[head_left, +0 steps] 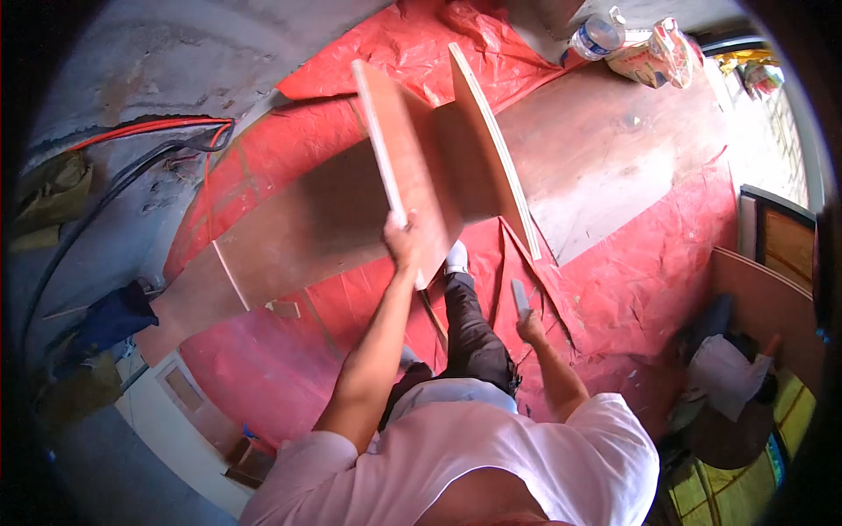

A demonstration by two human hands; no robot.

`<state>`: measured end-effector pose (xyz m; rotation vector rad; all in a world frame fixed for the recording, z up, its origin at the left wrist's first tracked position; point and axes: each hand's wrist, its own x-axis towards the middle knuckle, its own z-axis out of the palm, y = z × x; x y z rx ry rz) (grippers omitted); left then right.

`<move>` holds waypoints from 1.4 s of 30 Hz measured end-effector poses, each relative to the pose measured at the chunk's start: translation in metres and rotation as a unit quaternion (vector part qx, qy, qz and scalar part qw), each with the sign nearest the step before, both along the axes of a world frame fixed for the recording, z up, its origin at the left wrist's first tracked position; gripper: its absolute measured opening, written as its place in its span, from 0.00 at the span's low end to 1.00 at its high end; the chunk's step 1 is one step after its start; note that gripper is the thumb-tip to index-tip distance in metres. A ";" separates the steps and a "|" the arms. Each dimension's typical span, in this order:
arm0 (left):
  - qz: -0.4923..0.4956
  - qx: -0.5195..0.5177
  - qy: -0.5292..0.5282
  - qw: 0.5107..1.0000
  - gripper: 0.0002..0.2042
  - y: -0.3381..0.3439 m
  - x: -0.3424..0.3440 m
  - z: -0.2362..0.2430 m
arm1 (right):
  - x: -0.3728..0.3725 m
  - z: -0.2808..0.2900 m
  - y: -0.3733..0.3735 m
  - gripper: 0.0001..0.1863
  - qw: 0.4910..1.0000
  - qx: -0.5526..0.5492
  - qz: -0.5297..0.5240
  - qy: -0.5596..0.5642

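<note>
My left hand (403, 241) is closed round the white-edged side of a reddish-brown wooden board (412, 167), which it holds tilted on edge. To the right of it a second board (488, 145) stands on edge, showing its layered pale side. Both rise from a long brown plywood sheet (307, 215) lying across the floor. Lower and to the right, my right hand (529, 326) grips a short tool with a flat grey blade (520, 296), its blade pointing up and away from me. The exact kind of tool is too small to make out.
Red plastic sheeting (631, 237) covers the floor. A clear plastic bottle (598, 37) and a plastic bag (653, 60) sit at the far right. Cables (132, 180) hang along the left wall. Piled cloths and a white bag (726, 373) lie at the right, beside a leaning panel (763, 302).
</note>
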<state>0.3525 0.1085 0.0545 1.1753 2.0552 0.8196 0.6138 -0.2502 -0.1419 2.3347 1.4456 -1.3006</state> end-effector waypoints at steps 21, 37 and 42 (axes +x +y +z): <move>-0.034 -0.199 -0.285 0.937 0.29 -0.092 -0.117 0.070 | -0.112 0.247 0.172 0.25 0.925 0.268 0.212 0.167; 0.292 0.373 -0.417 0.776 0.11 -0.539 -0.260 0.269 | -0.438 0.467 0.001 0.22 0.533 0.213 0.541 0.615; 0.463 0.353 -0.180 0.793 0.08 -0.699 -0.274 0.267 | -0.534 0.442 -0.129 0.19 0.513 0.210 0.698 0.454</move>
